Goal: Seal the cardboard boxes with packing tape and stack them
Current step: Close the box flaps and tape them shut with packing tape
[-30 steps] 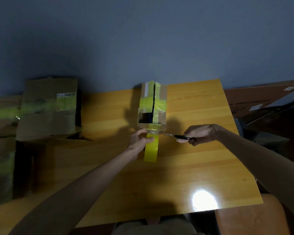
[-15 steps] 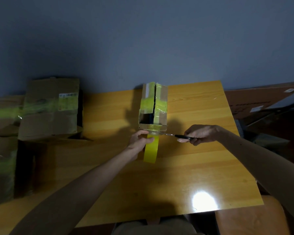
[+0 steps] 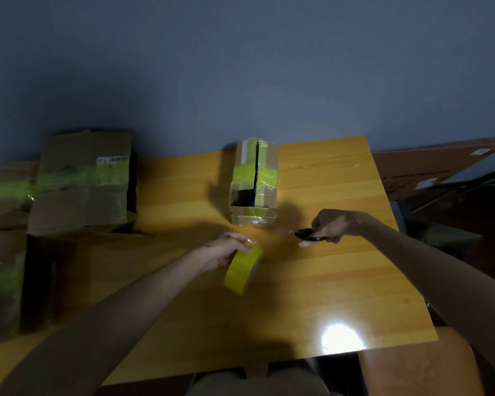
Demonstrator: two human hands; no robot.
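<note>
My left hand [image 3: 226, 250] grips tape roll [image 3: 243, 272]; right hand [image 3: 333, 225] grips scissors [image 3: 307, 235]; small box [image 3: 254, 182] apart on surface [image 3: 340, 281].

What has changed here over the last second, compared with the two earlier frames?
The left hand drew the yellow tape roll back from the near edge of the small box, toward the person. The roll now hangs tilted and apart from it, and no joining strip is visible. The right hand holds the black scissors in about the same place. The small box, table and taped boxes at left stayed put.
</note>
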